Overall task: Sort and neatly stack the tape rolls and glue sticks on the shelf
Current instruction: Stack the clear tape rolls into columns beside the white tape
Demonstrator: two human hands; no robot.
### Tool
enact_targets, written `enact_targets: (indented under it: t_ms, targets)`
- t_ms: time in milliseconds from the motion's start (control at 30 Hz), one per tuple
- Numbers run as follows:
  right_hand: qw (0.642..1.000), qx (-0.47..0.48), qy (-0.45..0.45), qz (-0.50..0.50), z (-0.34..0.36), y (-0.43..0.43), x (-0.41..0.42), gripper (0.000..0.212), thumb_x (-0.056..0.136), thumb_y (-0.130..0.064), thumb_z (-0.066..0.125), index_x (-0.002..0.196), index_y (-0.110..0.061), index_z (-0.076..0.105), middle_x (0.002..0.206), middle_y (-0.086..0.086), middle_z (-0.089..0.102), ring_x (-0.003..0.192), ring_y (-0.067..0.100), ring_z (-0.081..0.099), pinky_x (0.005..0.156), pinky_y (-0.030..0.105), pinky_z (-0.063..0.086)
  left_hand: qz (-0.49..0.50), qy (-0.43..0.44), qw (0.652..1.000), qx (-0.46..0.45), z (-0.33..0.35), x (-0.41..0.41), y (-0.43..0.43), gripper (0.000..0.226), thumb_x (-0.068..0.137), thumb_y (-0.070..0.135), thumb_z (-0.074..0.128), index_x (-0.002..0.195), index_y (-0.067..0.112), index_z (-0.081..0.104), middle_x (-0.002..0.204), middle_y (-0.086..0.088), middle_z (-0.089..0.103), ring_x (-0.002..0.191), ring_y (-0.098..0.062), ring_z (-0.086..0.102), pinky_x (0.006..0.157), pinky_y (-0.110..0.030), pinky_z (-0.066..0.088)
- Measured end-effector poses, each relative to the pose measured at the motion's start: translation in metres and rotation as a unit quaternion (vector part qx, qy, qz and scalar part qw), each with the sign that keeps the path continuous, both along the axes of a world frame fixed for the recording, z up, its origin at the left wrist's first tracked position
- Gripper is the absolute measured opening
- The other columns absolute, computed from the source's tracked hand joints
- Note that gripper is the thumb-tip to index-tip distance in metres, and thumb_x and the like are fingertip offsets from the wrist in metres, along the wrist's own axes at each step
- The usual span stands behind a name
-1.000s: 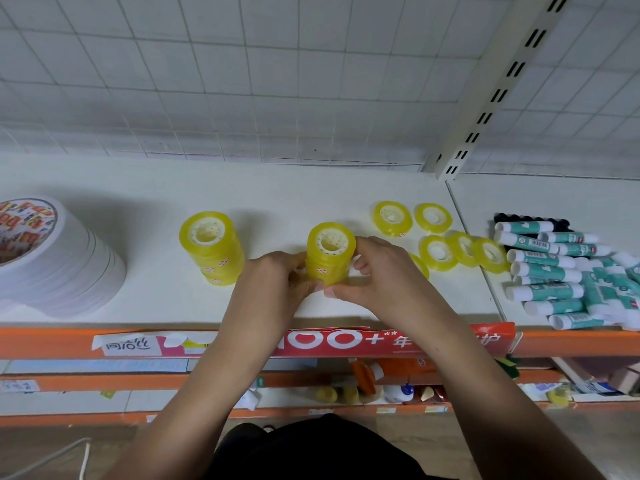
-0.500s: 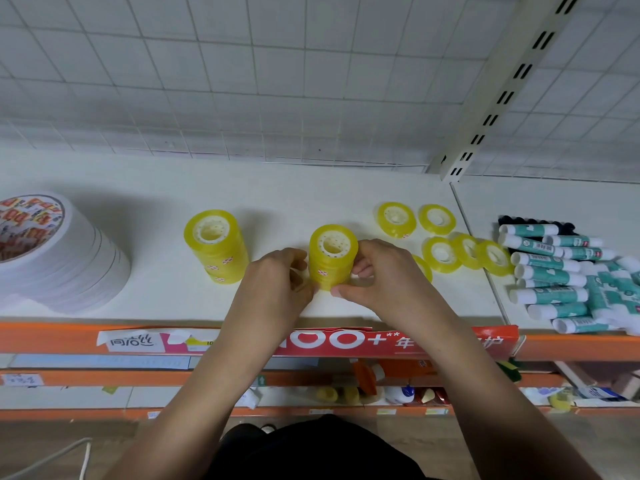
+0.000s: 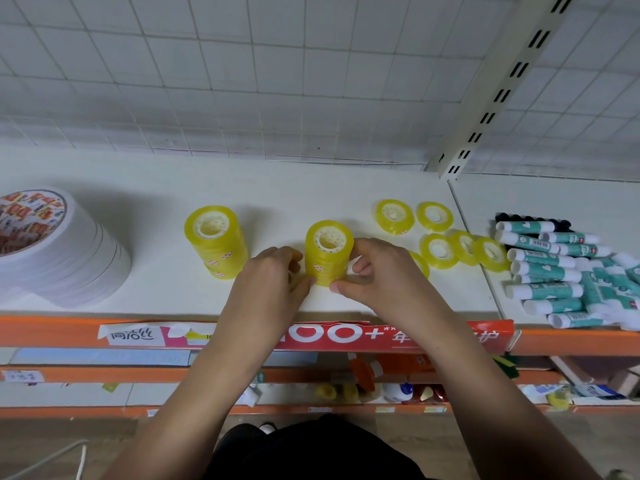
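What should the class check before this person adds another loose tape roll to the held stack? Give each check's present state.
1. Held stack upright on the shelf: ok.
2. Left hand and right hand both grip it: ok.
3. Its rolls flush all round: cannot tell.
4. Finished stack stands apart: ok.
5. Loose rolls lie flat, separate: not ok, some overlap.
6. Glue sticks tidy: not ok, jumbled.

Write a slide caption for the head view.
Left hand and right hand grip a yellow tape stack on the shelf; loose rolls and glue sticks lie right.
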State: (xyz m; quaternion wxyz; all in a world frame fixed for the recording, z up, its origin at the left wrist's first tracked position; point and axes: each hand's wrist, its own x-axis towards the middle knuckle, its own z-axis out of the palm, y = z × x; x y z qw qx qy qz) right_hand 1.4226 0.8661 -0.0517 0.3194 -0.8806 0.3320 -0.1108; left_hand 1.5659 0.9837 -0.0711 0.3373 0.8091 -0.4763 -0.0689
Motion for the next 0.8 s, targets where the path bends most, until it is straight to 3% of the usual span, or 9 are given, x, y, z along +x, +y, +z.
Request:
enact_targets:
  t_ms: [200,300,400,800]
  targets:
    - [1.0,-0.002,-0.023,-0.007,-0.003,0.001,0.007,0.031,0.079,-0.031,0.079,0.106,-0.021,0.068,0.087,-0.015,0.05,0.076,-0.002,0.053,0.067,0.01,0.04,0.007,-0.006,1.0,-0.006,0.002,0.001,-0.005,0.017,0.083,0.022,0.071,0.096,0.011,0.07,0.084,-0.003,0.068,0.074,-0.021,0.061,0.07,-0.034,0.051]
    - [1.0,-0.002,-0.022,-0.01,-0.002,0.001,0.01,0.031,0.079,-0.033,0.079,0.105,-0.021,0.068,0.089,-0.014,0.052,0.078,0.0,0.054,0.068,0.016,0.044,0.012,-0.01,1.0,0.002,0.003,0.002,-0.004,0.017,0.084,0.023,0.071,0.095,0.01,0.072,0.083,-0.006,0.069,0.074,-0.024,0.062,0.071,-0.039,0.053]
    - [1.0,0.01,-0.021,-0.012,0.0,0.001,0.008,0.03,0.077,-0.034,0.08,0.103,-0.025,0.067,0.086,-0.018,0.052,0.08,-0.001,0.055,0.066,0.01,0.041,0.008,-0.014,1.0,-0.004,0.002,0.001,-0.001,0.019,0.085,0.023,0.071,0.096,0.008,0.073,0.083,-0.008,0.069,0.074,-0.026,0.063,0.07,-0.042,0.053]
    - [0.999,0.024,-0.027,0.007,-0.001,0.008,0.018,0.029,0.079,-0.039,0.078,0.103,-0.028,0.067,0.09,-0.017,0.058,0.083,-0.002,0.056,0.07,0.016,0.045,0.036,-0.041,0.998,-0.006,0.004,0.003,0.021,0.015,0.087,0.024,0.07,0.089,0.009,0.072,0.077,-0.007,0.069,0.067,-0.028,0.062,0.063,-0.042,0.053]
